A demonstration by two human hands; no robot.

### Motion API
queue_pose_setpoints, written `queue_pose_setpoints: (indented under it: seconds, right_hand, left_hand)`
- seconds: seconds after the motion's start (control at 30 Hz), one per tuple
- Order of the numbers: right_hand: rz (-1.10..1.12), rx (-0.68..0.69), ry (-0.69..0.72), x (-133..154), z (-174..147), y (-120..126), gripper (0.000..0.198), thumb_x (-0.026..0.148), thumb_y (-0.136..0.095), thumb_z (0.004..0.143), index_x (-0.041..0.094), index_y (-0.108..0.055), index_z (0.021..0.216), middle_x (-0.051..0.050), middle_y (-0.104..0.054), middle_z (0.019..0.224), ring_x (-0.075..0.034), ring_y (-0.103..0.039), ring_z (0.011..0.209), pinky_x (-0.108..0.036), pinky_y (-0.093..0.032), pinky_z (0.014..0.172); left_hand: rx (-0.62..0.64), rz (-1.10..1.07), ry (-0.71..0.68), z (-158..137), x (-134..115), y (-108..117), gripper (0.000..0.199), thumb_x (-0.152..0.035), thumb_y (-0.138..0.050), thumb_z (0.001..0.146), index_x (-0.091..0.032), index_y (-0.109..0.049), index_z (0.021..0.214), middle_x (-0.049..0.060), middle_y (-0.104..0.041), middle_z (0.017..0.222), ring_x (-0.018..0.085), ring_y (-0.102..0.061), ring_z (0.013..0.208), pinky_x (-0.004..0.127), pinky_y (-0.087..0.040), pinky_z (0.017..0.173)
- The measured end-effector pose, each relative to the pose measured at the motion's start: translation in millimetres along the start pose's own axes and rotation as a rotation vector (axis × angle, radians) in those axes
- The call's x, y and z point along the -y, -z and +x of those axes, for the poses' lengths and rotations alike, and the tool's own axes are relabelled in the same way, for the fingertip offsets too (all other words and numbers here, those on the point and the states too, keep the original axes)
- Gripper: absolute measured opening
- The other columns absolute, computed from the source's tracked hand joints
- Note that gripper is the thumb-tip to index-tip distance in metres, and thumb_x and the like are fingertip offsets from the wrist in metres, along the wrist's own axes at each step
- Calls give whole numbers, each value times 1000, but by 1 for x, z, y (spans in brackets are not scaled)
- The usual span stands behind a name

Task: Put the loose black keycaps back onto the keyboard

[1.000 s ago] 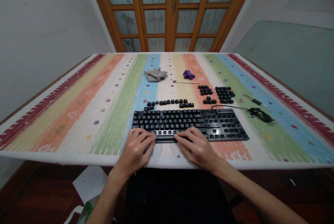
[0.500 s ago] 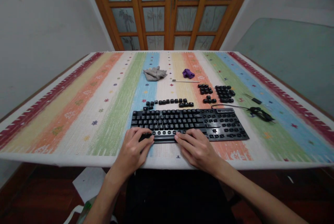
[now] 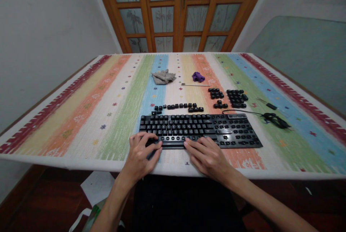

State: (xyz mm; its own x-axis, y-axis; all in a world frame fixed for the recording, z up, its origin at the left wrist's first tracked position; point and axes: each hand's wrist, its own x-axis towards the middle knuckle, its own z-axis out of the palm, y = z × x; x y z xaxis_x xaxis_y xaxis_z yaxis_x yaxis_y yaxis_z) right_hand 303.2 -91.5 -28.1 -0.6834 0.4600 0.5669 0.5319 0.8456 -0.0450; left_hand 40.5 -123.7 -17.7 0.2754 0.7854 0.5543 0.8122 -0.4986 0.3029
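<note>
Striped tablecloth (image 3: 116,116). Your left hand (image 3: 142,154) arches over front left of keyboard (image 3: 198,131); right hand (image 3: 207,156) angles inward, mid-front edge; can't tell if either pinches.

I have a wide passage over the bare tablecloth (image 3: 116,124) left of the keyboard (image 3: 201,125), and a narrower lane between the row of loose keycaps (image 3: 177,106) behind it and the grey rag (image 3: 163,77), purple rag (image 3: 198,77) and stick (image 3: 183,84) farther back. On the right, the keycap blocks (image 3: 235,98), tool (image 3: 271,106) and bundled cable (image 3: 275,119) stand in my way, so I could pass only above them or outside the cable. At the near edge, the left hand (image 3: 142,152) and right hand (image 3: 207,154) block me, leaving a gap between them over the keyboard's front.
</note>
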Motion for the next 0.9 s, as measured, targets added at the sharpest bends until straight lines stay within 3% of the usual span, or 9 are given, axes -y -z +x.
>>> queue_pose_setpoints:
  seconds: [0.37,0.9]
  right_hand:
    - [272,-58,-140,-3,3,-7,25,11,-56,94,16,-67,116,-11,-71,106,-22,-57,93,-41,-53,82]
    - [342,-107,-172,-2,7,-4,21,7,-54,93,16,-68,107,-10,-71,103,-22,-56,91,-40,-52,79]
  left_hand:
    - [-54,38,-2,0,1,-5,15,-22,-65,91,-24,-72,105,8,-66,109,26,-54,104,45,-41,88]
    - [-38,-13,23,0,4,-10,10,-18,-62,93,-22,-68,99,7,-67,106,26,-52,105,45,-42,91]
